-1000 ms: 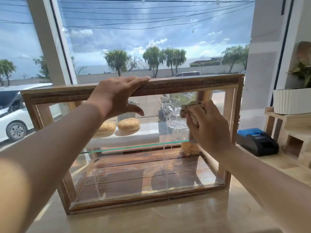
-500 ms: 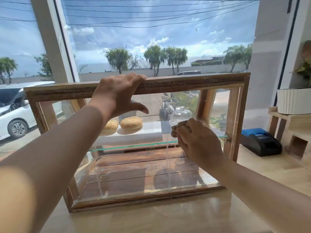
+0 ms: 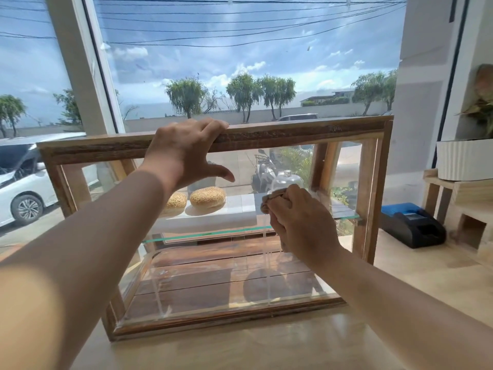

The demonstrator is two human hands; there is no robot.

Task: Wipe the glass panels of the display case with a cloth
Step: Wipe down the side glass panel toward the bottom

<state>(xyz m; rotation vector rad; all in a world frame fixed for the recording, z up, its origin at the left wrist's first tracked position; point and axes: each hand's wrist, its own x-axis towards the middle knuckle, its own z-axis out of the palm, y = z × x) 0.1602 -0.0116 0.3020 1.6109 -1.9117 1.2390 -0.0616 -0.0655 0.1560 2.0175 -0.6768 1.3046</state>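
Cloth (image 3: 269, 202) bunched in right hand (image 3: 301, 222), pressed against front glass panel (image 3: 226, 276)

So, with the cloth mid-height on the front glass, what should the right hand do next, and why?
Probably wipe the cloth downward: the right hand grips it against the front glass panel at shelf height, the lower glass looks streaked, and the left hand rests on the top rail.

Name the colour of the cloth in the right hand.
The crumpled cloth gripped by the right hand is tan-brown; the head view shows it best.
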